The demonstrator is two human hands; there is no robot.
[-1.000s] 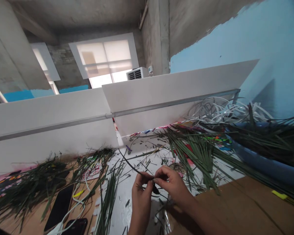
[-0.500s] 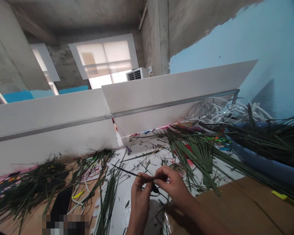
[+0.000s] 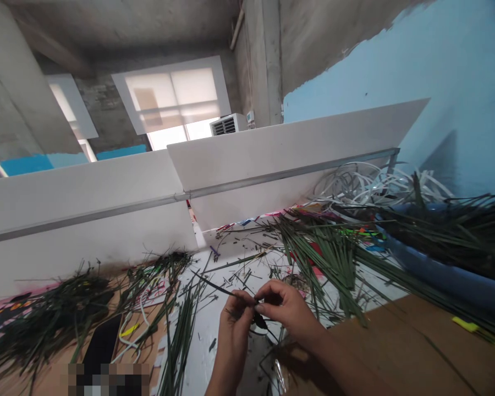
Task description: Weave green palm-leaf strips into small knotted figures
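My left hand (image 3: 236,318) and my right hand (image 3: 286,306) meet above the white tabletop, fingertips almost touching. Both pinch a small dark green piece of woven leaf strips (image 3: 260,322), which hangs between them. From the left fingers a long leaf strip (image 3: 212,284) sticks out to the upper left. A thin end trails below the right hand. The fingers cover much of the woven part, so its exact shape is hidden.
Bundles of green leaf strips lie left (image 3: 181,341) and right (image 3: 330,258). A blue basin (image 3: 429,269) full of leaves stands at right, near white strapping coils (image 3: 379,184). A dark phone (image 3: 103,341), white cable and brown cardboard (image 3: 396,352) flank the hands. White panels (image 3: 272,154) rise behind.
The view has shifted slightly. My fingertips have shifted a little on the woven leaf piece, which now hangs lower and shows more below them.
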